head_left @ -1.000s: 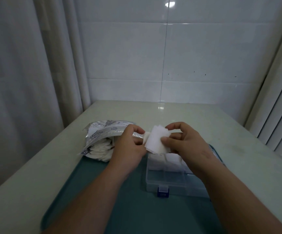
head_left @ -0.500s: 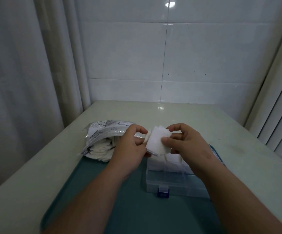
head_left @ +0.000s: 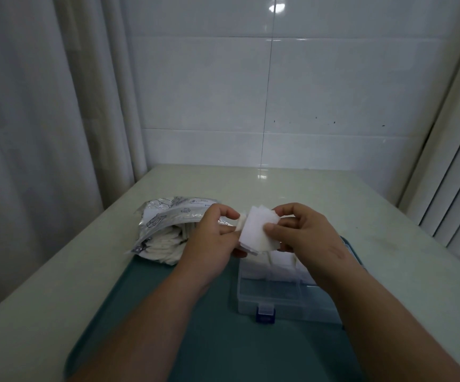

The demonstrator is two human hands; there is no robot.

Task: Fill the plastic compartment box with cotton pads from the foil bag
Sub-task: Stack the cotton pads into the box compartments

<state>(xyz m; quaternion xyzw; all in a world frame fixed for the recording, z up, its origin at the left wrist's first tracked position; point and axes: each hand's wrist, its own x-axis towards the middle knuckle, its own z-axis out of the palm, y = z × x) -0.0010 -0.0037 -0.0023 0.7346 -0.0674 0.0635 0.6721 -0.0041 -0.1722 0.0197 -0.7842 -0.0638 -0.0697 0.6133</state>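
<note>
Beneath the grip, nearer the viewer, the plastic compartment box (head_left: 278,299) is set on a teal tray (head_left: 146,312). A stack of cotton pads (head_left: 256,230) is pinched by the left hand (head_left: 209,244) and the right hand (head_left: 306,238) together. The foil bag (head_left: 165,216) is laid just left of the grip.

The left hand (head_left: 209,239) and right hand (head_left: 303,235) hover close together on outstretched forearms, each pinching the pads (head_left: 253,230) between thumb and curled fingers.

Teal tray (head_left: 146,299) on pale table (head_left: 57,285); curtain (head_left: 44,106) left, tiled wall (head_left: 278,92) behind
</note>
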